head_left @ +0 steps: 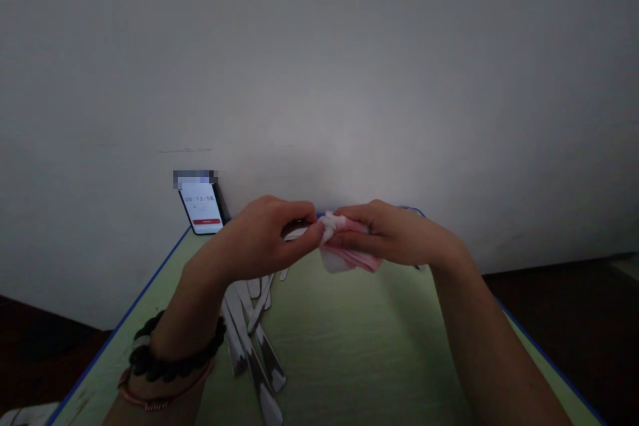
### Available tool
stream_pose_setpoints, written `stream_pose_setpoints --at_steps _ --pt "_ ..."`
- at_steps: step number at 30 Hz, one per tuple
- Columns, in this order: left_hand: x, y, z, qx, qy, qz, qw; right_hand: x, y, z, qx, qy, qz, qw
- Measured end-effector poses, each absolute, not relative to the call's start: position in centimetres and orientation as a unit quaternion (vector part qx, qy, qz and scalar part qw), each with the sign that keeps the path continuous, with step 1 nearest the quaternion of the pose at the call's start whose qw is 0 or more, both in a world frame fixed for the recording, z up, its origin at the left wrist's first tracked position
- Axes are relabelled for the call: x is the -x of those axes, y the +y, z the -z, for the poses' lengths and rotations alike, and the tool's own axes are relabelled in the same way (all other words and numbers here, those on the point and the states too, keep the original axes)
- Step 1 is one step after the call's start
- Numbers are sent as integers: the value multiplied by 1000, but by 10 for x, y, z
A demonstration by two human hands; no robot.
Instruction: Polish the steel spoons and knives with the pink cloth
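Both hands meet above the far middle of a pale green table [349,346]. My right hand [394,234] is closed round a small pink and white cloth [344,254], which hangs a little below its fingers. My left hand [264,236] pinches the white bunched end of the same cloth between thumb and fingertips. A dark bead bracelet and a thin pink band sit on my left wrist [170,353].
Several flat white strips [254,339] lie on the table under my left forearm. A phone [202,206] leans against the white wall at the table's far left corner, its screen lit with a timer. The table has a blue edge [144,293]; dark floor lies on both sides.
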State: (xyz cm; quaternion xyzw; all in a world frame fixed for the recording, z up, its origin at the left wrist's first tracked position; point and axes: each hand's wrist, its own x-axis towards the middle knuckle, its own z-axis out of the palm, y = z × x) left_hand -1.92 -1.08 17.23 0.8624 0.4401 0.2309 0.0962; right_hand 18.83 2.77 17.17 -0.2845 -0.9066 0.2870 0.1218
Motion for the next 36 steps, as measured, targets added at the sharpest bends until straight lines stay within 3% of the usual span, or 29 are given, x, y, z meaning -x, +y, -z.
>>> stream_pose_setpoints --at_steps 28,36 --pt "45 -11 -168 -809 481 -308 142 -205 32 -170 332 -894 -278 117" --pt "8 -9 -167 -861 422 -235 158 -188 32 -170 256 -903 -331 99"
